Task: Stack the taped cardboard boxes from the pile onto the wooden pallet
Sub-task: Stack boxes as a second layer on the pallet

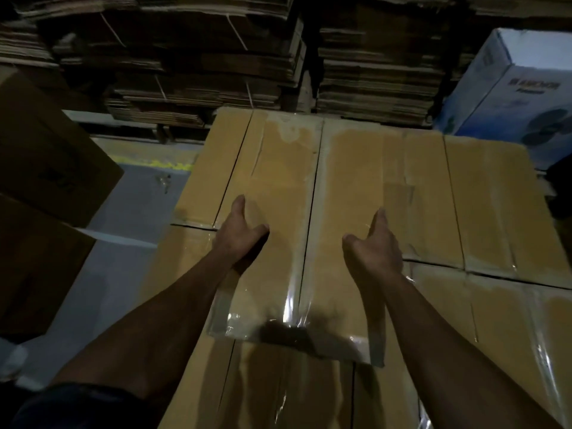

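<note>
Both hands' fingers (379, 219) grip the taped box (297, 243) sides.

We see a taped box (297, 230) of matt tan cardboard, its seams and near edge covered with clear plastic tape (292, 308) that shines glossy and wrinkled where light catches it. The boxes beneath (483, 205) are the same dull cardboard under the same shiny tape. Behind them stand flattened cartons (198, 72) of rough brown corrugated board, raw edges showing, bound with thin pale straps. At right we find a blue-and-white carton (513, 88) with a smooth, printed, slightly satin face. The grey floor (130, 212) looks smooth.
</note>
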Motion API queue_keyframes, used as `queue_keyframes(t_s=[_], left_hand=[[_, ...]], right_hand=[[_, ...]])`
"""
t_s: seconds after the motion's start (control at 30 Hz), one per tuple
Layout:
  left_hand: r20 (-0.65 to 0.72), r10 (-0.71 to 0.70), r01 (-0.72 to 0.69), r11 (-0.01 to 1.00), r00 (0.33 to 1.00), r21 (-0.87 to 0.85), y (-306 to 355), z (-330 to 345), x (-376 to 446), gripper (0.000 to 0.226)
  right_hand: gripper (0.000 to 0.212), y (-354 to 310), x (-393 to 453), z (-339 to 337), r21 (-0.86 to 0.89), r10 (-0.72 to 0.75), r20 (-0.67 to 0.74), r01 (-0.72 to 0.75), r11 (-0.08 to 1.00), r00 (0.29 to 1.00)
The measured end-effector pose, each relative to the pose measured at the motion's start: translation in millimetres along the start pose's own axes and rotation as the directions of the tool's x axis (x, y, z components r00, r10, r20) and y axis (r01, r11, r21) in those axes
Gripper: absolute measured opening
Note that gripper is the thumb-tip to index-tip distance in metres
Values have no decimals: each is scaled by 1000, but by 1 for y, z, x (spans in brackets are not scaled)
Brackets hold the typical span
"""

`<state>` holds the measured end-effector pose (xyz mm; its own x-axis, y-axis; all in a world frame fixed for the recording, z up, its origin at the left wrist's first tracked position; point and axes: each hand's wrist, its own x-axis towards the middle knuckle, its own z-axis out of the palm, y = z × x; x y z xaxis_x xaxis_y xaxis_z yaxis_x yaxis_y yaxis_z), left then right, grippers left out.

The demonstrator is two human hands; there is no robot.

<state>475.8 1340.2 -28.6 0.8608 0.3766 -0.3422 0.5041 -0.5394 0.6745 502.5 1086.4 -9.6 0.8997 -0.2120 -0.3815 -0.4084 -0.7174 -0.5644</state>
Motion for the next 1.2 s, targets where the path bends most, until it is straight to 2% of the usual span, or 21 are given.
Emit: queue_keyframes(t_s=[0.1, 0.23, 0.33, 0.4, 0.5, 0.6, 0.63, 0.77, 0.93, 1.03, 1.13, 1.2], left_hand=[[-18, 56, -54, 994, 998, 91, -15, 16, 7, 91], [-25, 8, -9, 999, 1000, -45, -20, 15, 9, 97], [-12, -54, 52, 990, 998, -135, -21, 10, -2, 74], [6, -116, 115, 974, 993, -197, -28, 7, -16, 63], [54, -207, 214, 940, 977, -267, -46, 5, -47, 63], [86, -245, 259, 904, 966, -340, -44, 0, -94, 35], [98, -251, 270, 903, 963, -335, -44, 0, -106, 32], [168, -268, 315, 847, 949, -429, -50, -5, -136, 45], [315, -337, 460, 709, 887, -535, -66, -4, -145, 36], [303, -321, 441, 637, 897, -632, -73, 4, -144, 36], [228, -308, 375, 601, 924, -706, -75, 12, -146, 29], [180, -293, 329, 615, 939, -717, -74, 15, -145, 24]], right_hand=[[89, 9, 10, 17, -39, -3, -11, 2, 999, 1000], [102, 13, 14, 19, 7, 14, -45, -14, 1000, 999], [103, 15, 10, 14, 80, 41, -30, -38, 996, 999], [92, 22, 3, 12, 131, 78, -3, -77, 988, 997], [71, 38, -27, 9, 189, 138, 40, -143, 971, 990], [69, 56, -64, 8, 274, 219, 107, -241, 931, 970], [70, 62, -76, 8, 311, 238, 141, -272, 911, 961], [76, 79, -103, 11, 399, 299, 253, -380, 835, 920], [77, 90, -110, 11, 482, 324, 420, -511, 712, 848], [72, 99, -110, 20, 558, 306, 403, -497, 664, 862], [63, 108, -107, 28, 567, 266, 336, -420, 709, 903], [57, 109, -105, 29, 566, 250, 309, -389, 727, 918]])
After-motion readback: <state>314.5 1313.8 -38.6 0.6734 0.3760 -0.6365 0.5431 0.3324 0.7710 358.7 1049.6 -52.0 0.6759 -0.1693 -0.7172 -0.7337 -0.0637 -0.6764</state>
